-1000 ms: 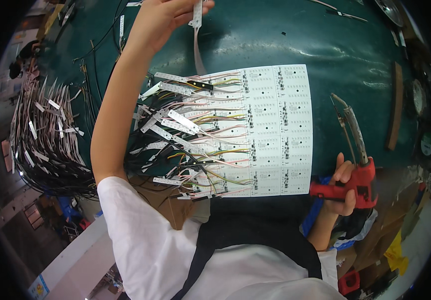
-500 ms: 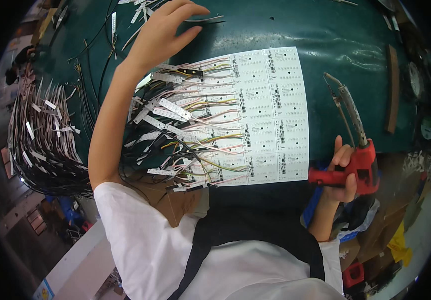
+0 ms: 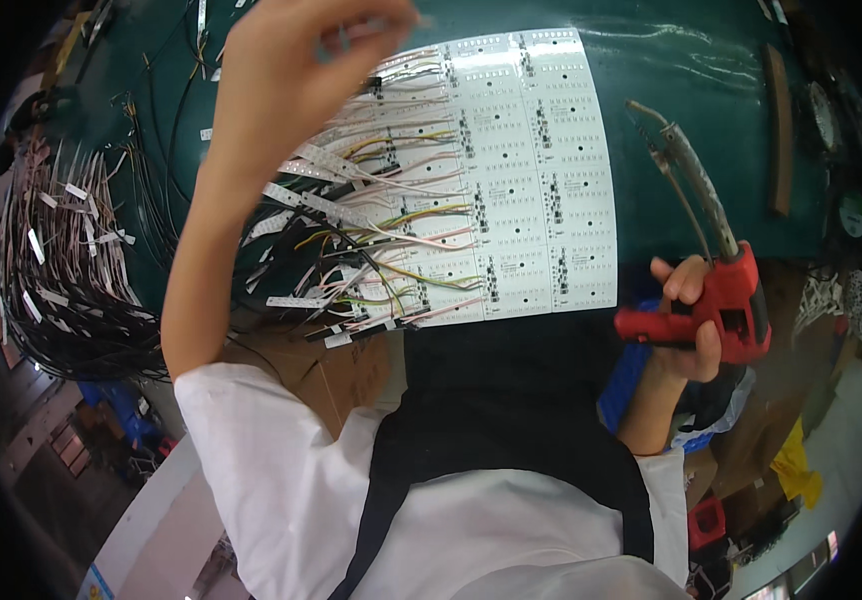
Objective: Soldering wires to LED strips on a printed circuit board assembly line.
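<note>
My right hand (image 3: 689,320) grips the red handle of a soldering gun (image 3: 746,300), right of the board sheet. Its long metal barrel and thin feed tube point up and away over the table. At the far left-centre, my left hand (image 3: 301,70) is raised over the table, blurred; thumb and forefinger come together in a pinch, and I cannot make out what lies between them. Beneath and right of it lies a white circuit board sheet (image 3: 511,200) divided into panels. Red, yellow, white and black wires (image 3: 421,215) with white strip tags run across its left half.
A thick bundle of black wires with white tags (image 3: 61,290) hangs at the table's left edge. Loose wires (image 3: 186,120) lie on the green table (image 3: 671,60). At the right lies a brown wooden strip (image 3: 779,130). A cardboard box (image 3: 341,375) sits below the near edge.
The view has shifted, so the board sits higher in it. My left hand's thumb and fingers, apart before, now come together. The soldering gun stays in my right hand.
</note>
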